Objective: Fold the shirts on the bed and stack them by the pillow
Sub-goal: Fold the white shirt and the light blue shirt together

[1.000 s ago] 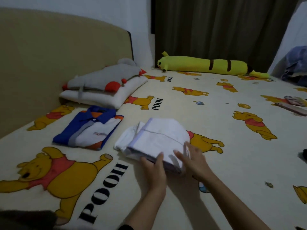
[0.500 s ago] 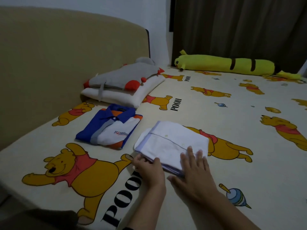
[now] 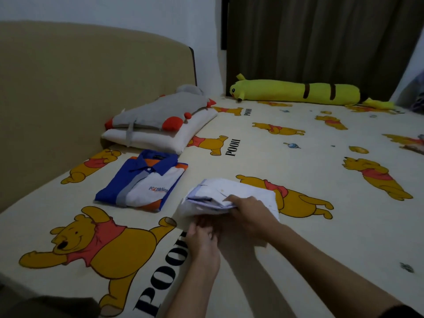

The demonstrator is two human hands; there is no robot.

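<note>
Single head-worn wide-angle view, facing forward and down across the bed (image 3: 298, 237). Hands close below; headboard (image 3: 91, 88) far left.

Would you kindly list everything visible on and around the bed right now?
white shirt: 1, white, folded, mid-bed, its near edge lifted by the hands
polo shirt: 1, blue, white, grey and orange, folded, beside the pillow
pillow: 1, cream, by the headboard
plush cushion: 1, grey with red, on the pillow
plush bolster: 1, yellow, far edge
bedsheet: 1, cream, bear print
headboard: 1, tan
curtain: 1, dark
left hand: under the shirt's near edge
right hand: gripping the shirt's near edge
</note>
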